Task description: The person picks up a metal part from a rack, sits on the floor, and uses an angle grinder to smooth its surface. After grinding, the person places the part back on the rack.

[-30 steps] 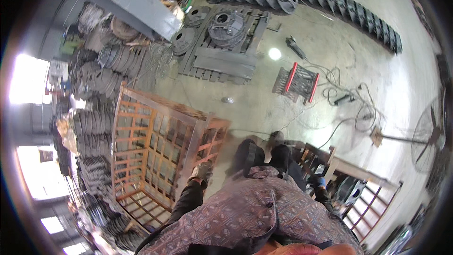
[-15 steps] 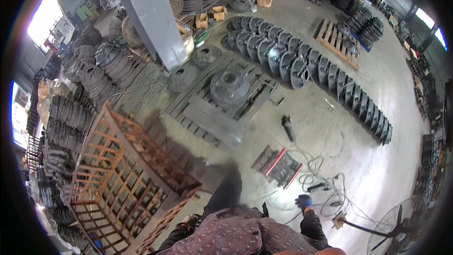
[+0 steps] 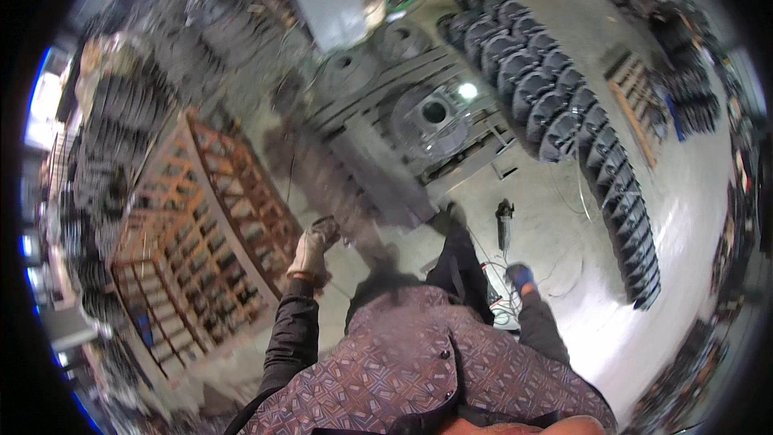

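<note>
My left hand (image 3: 314,248), in a pale work glove, is raised beside the rusty metal crate (image 3: 229,229). Its fingers look curled in; whether anything is between them does not show. My right hand (image 3: 520,275), in a blue glove with a dark sleeve behind it, hangs low on the right, its fingers smeared. Just beyond it a dark cylindrical power tool (image 3: 504,225) stands out on the floor, apart from the hand. Ahead, a heavy round metal casting with a central hole (image 3: 431,121) rests on a low slatted platform (image 3: 378,185).
Long rows of stacked dark metal discs (image 3: 555,97) stretch along the right. A grey pillar (image 3: 322,0) stands at the far left-centre, near cone-shaped castings (image 3: 348,68). A wooden pallet (image 3: 632,117) lies far right. Cables (image 3: 503,302) trail beside my right leg.
My view has swung and moved forward toward the platform. My left hand has come up from low beside the crate; a dark-trousered leg now reaches forward. My right hand stays low on the right.
</note>
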`<act>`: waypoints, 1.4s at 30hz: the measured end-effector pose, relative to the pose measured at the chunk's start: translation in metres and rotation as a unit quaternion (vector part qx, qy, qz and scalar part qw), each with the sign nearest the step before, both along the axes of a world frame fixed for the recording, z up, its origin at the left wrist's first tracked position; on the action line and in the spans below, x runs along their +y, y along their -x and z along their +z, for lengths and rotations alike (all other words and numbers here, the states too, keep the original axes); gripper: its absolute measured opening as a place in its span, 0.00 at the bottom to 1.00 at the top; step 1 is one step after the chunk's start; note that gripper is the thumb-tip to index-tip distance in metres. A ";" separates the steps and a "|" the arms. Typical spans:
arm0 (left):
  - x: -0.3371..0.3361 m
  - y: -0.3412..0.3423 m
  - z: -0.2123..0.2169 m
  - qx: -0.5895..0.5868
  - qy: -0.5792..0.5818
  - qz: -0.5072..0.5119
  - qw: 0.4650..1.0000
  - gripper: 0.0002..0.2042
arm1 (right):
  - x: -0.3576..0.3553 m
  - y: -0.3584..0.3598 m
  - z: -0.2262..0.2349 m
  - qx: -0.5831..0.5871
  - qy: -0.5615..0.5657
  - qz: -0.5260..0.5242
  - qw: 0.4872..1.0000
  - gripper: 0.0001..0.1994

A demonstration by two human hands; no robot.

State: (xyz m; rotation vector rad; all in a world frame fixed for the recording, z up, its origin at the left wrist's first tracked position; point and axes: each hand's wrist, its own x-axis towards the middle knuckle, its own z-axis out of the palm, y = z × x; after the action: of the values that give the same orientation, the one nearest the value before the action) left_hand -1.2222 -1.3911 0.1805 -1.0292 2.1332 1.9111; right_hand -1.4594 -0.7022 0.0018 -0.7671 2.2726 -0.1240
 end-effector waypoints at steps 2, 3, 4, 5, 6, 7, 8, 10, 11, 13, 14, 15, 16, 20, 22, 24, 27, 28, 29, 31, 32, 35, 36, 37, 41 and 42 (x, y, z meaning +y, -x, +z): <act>0.027 -0.026 -0.008 -0.009 -0.212 0.245 0.946 0.27 | -0.046 0.091 -0.002 0.175 0.055 0.183 0.966 0.08; 0.037 -0.042 -0.016 -0.026 -0.129 0.207 0.969 0.26 | -0.077 0.139 -0.003 0.141 0.041 0.199 0.969 0.07; 0.065 -0.066 -0.024 -0.043 -0.145 0.275 0.949 0.21 | -0.113 0.175 -0.008 0.105 0.044 0.062 0.992 0.12; 0.090 -0.092 -0.031 -0.056 -0.211 0.386 0.896 0.16 | -0.141 0.216 -0.007 -0.022 0.096 -0.107 0.989 0.15; 0.130 -0.116 -0.037 -0.058 -0.233 0.522 0.818 0.15 | -0.188 0.250 -0.022 -0.049 0.070 -0.183 0.979 0.21; 0.168 -0.144 -0.038 -0.164 -0.243 0.592 0.751 0.16 | -0.228 0.287 -0.034 -0.014 0.050 -0.081 0.995 0.26; 0.217 -0.168 -0.034 -0.378 -0.020 0.290 0.879 0.20 | -0.266 0.317 -0.047 -0.026 0.066 -0.011 0.997 0.27; 0.321 -0.196 -0.020 -0.568 0.125 -0.020 0.813 0.21 | -0.336 0.372 -0.079 0.056 0.112 0.178 0.976 0.28; 0.384 -0.194 -0.008 -0.530 0.090 -0.034 0.843 0.13 | -0.368 0.393 -0.099 0.094 0.132 0.220 0.962 0.24; 0.486 -0.171 0.016 -0.521 0.028 -0.110 0.846 0.12 | -0.429 0.435 -0.137 0.060 0.114 0.277 0.952 0.23; 0.525 -0.151 0.028 -0.487 -0.107 0.062 0.865 0.13 | -0.462 0.451 -0.159 0.086 0.015 0.329 0.940 0.29; 0.559 -0.127 0.040 -0.440 -0.316 0.321 0.777 0.14 | -0.485 0.466 -0.179 -0.010 0.074 0.238 0.968 0.35; 0.591 -0.096 0.055 -0.408 -0.403 0.523 0.630 0.15 | -0.493 0.476 -0.197 0.111 0.066 0.384 0.914 0.36; 0.623 -0.010 0.081 -0.372 -0.358 0.510 0.688 0.16 | -0.513 0.504 -0.262 0.159 -0.117 0.589 0.784 0.23; 0.622 0.020 0.078 -0.315 -0.465 0.674 0.479 0.16 | -0.514 0.521 -0.282 0.094 -0.084 0.542 0.831 0.32; 0.622 0.040 0.069 -0.327 -0.410 0.682 0.510 0.16 | -0.514 0.533 -0.294 0.059 -0.066 0.545 0.834 0.38; 0.630 0.054 0.056 -0.296 -0.419 0.725 0.460 0.16 | -0.527 0.531 -0.299 0.058 -0.059 0.617 0.783 0.29; 0.633 0.056 0.052 -0.268 -0.429 0.725 0.467 0.15 | -0.533 0.525 -0.293 0.070 -0.054 0.638 0.765 0.25; 0.636 0.057 0.052 -0.259 -0.425 0.748 0.439 0.16 | -0.541 0.512 -0.287 0.086 -0.080 0.658 0.744 0.23; 0.638 0.058 0.049 -0.221 -0.396 0.773 0.443 0.19 | -0.557 0.489 -0.259 0.049 -0.033 0.636 0.770 0.15; 0.637 0.057 0.047 -0.285 -0.402 0.721 0.487 0.17 | -0.568 0.468 -0.246 0.078 -0.025 0.639 0.765 0.14; 0.624 0.051 0.038 -0.301 -0.419 0.676 0.526 0.12 | -0.611 0.404 -0.195 0.070 -0.084 0.590 0.800 0.15; 0.615 0.047 0.034 -0.308 -0.404 0.643 0.574 0.14 | -0.621 0.382 -0.180 0.074 -0.070 0.605 0.790 0.15; 0.605 0.042 0.026 -0.329 -0.425 0.627 0.564 0.15 | -0.631 0.357 -0.170 0.079 -0.101 0.609 0.782 0.15; 0.551 0.010 -0.006 -0.380 -0.359 0.654 0.547 0.23 | -0.652 0.262 -0.158 0.074 -0.099 0.629 0.767 0.14; 0.534 0.000 -0.016 -0.402 -0.343 0.651 0.545 0.24 | -0.651 0.244 -0.161 0.080 -0.105 0.642 0.755 0.14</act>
State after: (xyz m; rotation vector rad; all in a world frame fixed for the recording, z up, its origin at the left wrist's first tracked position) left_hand -1.2222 -0.8571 0.1649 -2.7211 -0.2287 1.4869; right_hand -1.7030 -1.3529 -0.1594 -2.0469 1.3749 0.8443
